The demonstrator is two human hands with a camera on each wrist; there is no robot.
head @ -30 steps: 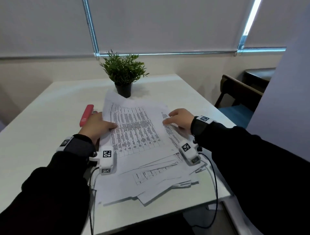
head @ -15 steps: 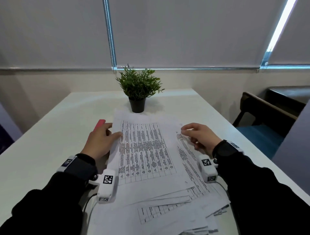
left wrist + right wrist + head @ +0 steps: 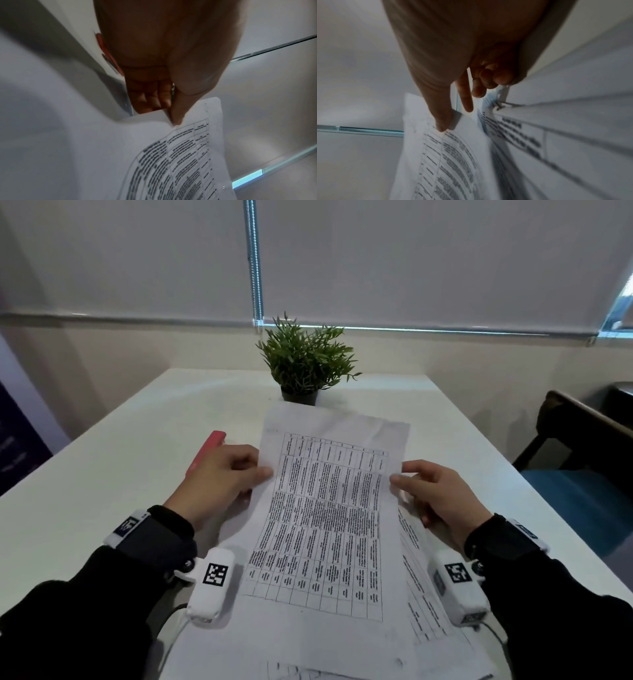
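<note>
A small black pot point(image 3: 299, 397) stands at the far end of the white table point(image 3: 120, 474), and a green plant point(image 3: 305, 357) grows in it. It is the only thing here with something inside.

In front of the pot, the left hand point(image 3: 219, 477) and the right hand point(image 3: 438, 494) hold one printed sheet point(image 3: 329, 508) between them, each at a side edge. The sheet has a grid full of small black words. It bends a little and is lifted above a pile of papers point(image 3: 424, 611) that lies on the table close to the person. A red stapler point(image 3: 205, 455) lies on the table just past the left hand, partly hidden by it.

The head view shows the whole sheet and both hands, but not the grip from below. The left wrist view shows that — the left thumb point(image 3: 176, 117) presses on the printed side of the edge, with the fingers curled behind it. The right wrist view is blurry. It shows the right thumb point(image 3: 443, 119) clamped on the other edge, where the paper folds over a bit. Only the head view shows the dark chair point(image 3: 582, 446) to the right of the table.
</note>
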